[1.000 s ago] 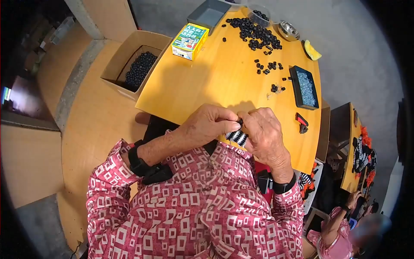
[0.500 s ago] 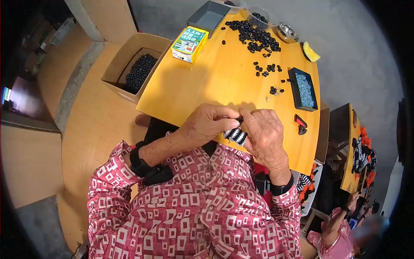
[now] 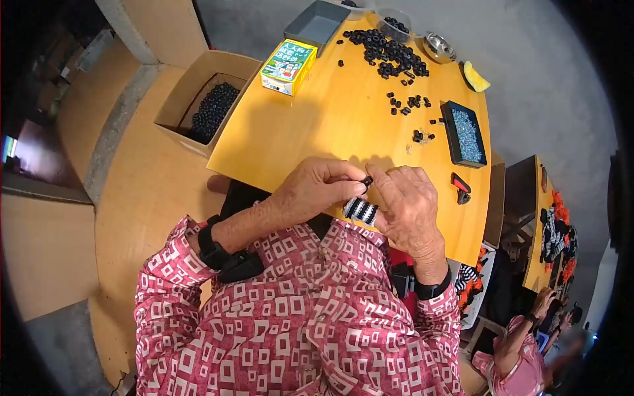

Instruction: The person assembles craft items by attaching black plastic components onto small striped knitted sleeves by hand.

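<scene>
The left hand [image 3: 316, 188] pinches a small black bead [image 3: 367, 183] between thumb and forefinger; the right hand [image 3: 408, 204] is close beside it, fingertips near the bead, its grip too hidden to tell. Right of the right hand lies a red-and-black tool [image 3: 459, 182], with a black tray [image 3: 470, 164] of pale beads farther out. Beyond both hands, loose black beads [image 3: 400, 58] scatter across the table [image 3: 343, 112]; a yellow-green carton [image 3: 288, 68] stands ahead of the left hand, and a cardboard box [image 3: 178, 125] farther left. A striped piece [image 3: 360, 210] sits between the hands, below the pinched bead, beside the right thumb.
</scene>
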`<state>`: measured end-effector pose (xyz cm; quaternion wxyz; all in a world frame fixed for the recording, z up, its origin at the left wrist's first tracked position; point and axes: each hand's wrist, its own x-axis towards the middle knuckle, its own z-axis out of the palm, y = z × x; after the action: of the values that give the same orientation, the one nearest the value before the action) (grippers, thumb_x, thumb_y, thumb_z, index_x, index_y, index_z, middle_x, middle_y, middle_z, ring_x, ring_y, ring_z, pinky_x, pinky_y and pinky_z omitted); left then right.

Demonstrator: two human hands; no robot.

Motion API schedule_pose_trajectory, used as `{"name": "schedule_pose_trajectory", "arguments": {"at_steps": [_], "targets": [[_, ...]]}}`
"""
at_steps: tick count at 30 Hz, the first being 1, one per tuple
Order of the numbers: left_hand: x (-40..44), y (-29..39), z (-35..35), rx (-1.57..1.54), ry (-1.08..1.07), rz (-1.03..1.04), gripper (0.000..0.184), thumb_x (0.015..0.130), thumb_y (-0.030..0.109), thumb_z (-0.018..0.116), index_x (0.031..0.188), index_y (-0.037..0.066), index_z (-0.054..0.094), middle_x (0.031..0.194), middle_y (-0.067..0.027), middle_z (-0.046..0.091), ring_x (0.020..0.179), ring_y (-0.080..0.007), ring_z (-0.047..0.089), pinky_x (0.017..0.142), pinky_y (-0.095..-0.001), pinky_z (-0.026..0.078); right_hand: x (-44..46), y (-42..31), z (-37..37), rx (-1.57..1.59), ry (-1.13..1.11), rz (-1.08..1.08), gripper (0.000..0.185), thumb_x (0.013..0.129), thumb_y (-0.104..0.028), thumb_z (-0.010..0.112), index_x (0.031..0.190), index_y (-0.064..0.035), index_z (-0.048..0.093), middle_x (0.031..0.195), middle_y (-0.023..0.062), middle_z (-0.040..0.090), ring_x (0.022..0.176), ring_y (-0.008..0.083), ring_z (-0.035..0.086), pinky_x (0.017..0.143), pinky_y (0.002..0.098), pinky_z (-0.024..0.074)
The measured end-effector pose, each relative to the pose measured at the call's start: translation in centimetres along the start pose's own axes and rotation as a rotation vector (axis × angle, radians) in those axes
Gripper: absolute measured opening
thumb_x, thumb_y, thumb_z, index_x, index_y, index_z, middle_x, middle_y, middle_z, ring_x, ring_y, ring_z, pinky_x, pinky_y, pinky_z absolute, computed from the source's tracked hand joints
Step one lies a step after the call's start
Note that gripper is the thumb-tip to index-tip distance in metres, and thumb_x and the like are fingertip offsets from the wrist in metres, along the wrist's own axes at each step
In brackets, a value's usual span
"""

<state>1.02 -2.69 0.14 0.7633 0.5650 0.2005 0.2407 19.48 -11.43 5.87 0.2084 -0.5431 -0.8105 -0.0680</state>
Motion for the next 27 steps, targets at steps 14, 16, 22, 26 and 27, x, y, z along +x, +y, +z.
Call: {"name": "schedule_pose_trajectory", "arguments": {"at_steps": [14, 16, 22, 26, 27], "targets": [[0.0, 0.1, 0.2, -0.065, -0.05, 0.016, 0.021, 0.096, 0.011, 0.064, 0.11, -0.004, 0.067, 0.099, -0.0064, 0.071, 0.094, -0.01, 0.064, 0.086, -0.0241, 0.05, -0.5, 1.7, -0.2, 0.488, 0.011, 0.12, 0.033, 0.074, 0.0, 0.063, 0.106, -0.0014, 0.069, 0.086, 0.0136, 0.066, 0.082, 0.0321, 0.063, 0.077, 0.0393, 0.0493], [-0.1, 0.1, 0.1, -0.058, -0.048, 0.021, 0.021, 0.096, 0.011, 0.064, 0.11, -0.004, 0.067, 0.099, -0.0066, 0.071, 0.093, -0.0101, 0.064, 0.085, -0.024, 0.05, -0.4, 1.6, 0.0, 0.497, 0.003, 0.119, 0.031, 0.074, 0.0, 0.063, 0.105, -0.0006, 0.069, 0.086, 0.0136, 0.066, 0.084, 0.0324, 0.064, 0.078, 0.0391, 0.0495], [-0.1, -0.3, 0.1, -0.02, 0.019, -0.002, 0.022, 0.094, 0.009, 0.067, 0.111, -0.005, 0.067, 0.1, -0.0063, 0.071, 0.093, -0.0099, 0.064, 0.082, -0.0231, 0.051, -0.4, 1.4, 0.3, 0.437, 0.041, 0.092, 0.027, 0.073, 0.002, 0.063, 0.1, -0.0002, 0.068, 0.089, 0.0142, 0.066, 0.085, 0.0324, 0.064, 0.078, 0.0391, 0.0498], [0.0, -0.5, -0.1, -0.026, 0.022, 0.003, 0.023, 0.093, 0.008, 0.068, 0.113, -0.004, 0.067, 0.101, -0.0042, 0.07, 0.093, -0.0083, 0.062, 0.083, -0.0228, 0.051, -0.7, 1.1, 0.9, 0.4, 0.094, 0.101, 0.028, 0.072, 0.001, 0.065, 0.1, -0.0012, 0.068, 0.088, 0.0137, 0.066, 0.084, 0.032, 0.064, 0.077, 0.039, 0.0495], [0.0, -0.5, -0.1, -0.032, 0.015, -0.013, 0.024, 0.094, 0.009, 0.067, 0.114, -0.003, 0.067, 0.102, -0.0024, 0.069, 0.094, -0.0071, 0.061, 0.084, -0.0227, 0.05, -0.8, 0.9, 1.0, 0.4, 0.102, 0.121, 0.028, 0.072, 0.001, 0.065, 0.1, -0.0015, 0.068, 0.087, 0.0133, 0.066, 0.083, 0.0317, 0.064, 0.076, 0.0389, 0.0493]]}}
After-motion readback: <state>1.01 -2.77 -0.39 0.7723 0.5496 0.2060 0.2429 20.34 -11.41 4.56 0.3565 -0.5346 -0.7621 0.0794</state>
